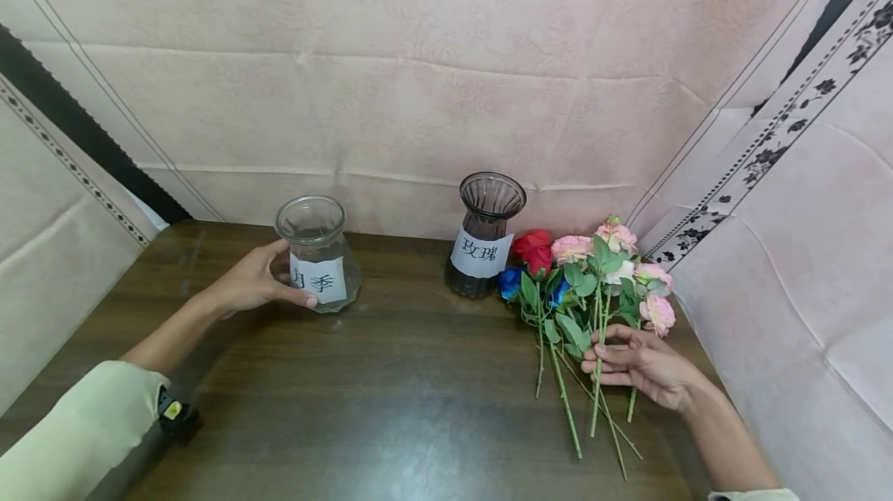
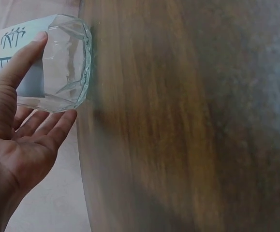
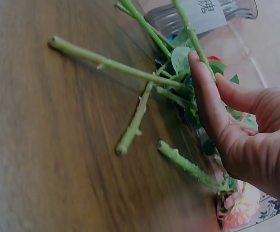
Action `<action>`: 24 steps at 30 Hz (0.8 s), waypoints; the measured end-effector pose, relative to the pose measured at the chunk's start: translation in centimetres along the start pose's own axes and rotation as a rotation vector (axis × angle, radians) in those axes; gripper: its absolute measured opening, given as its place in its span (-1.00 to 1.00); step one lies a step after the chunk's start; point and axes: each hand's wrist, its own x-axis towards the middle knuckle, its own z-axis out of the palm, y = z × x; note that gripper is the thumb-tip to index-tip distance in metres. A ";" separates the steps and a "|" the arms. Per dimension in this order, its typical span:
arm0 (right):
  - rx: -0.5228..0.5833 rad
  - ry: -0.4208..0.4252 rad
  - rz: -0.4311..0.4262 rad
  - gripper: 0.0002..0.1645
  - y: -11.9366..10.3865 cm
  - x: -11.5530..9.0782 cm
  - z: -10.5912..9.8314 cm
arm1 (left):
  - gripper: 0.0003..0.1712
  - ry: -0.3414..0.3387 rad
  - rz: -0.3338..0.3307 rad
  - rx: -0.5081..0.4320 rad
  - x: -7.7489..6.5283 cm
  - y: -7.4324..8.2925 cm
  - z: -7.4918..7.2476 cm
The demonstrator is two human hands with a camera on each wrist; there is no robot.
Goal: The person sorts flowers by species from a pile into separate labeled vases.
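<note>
At the left of the head view my left hand (image 1: 254, 280) holds a clear glass vase (image 1: 314, 240) that stands upright. Its thumb (image 2: 26, 58) lies across the vase's white paper label; the fingers reach round the other side. On the right, thumb and index finger of my right hand (image 1: 649, 367) pinch the green stem (image 3: 187, 26) of a pink flower (image 1: 617, 236). That flower lies over a bunch of others: a red rose (image 1: 535, 251), blue flowers (image 1: 510, 282) and several pink ones (image 1: 657, 313). Leaves and crossing stems partly hide one another.
A dark grey glass vase (image 1: 476, 284) with a flared rim and a handwritten label stands at the back, just left of the flowers. Pale patterned cloth (image 1: 391, 113) hangs behind and beside the brown wooden table (image 1: 391, 377). Loose stems point towards the table's front.
</note>
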 end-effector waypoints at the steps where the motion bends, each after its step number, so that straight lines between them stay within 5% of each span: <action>1: 0.001 0.007 -0.006 -0.69 0.0 0.1 0.1 | 0.26 -0.001 0.003 -0.003 0.0 0.0 0.0; 9: 0.009 0.068 -0.048 -0.68 -0.6 0.6 1.1 | 0.25 -0.011 0.015 -0.007 0.1 -0.2 0.0; 24: -0.005 0.310 -0.158 -0.83 -1.3 1.9 3.1 | 0.19 -0.032 0.021 -0.022 0.3 -0.3 -0.1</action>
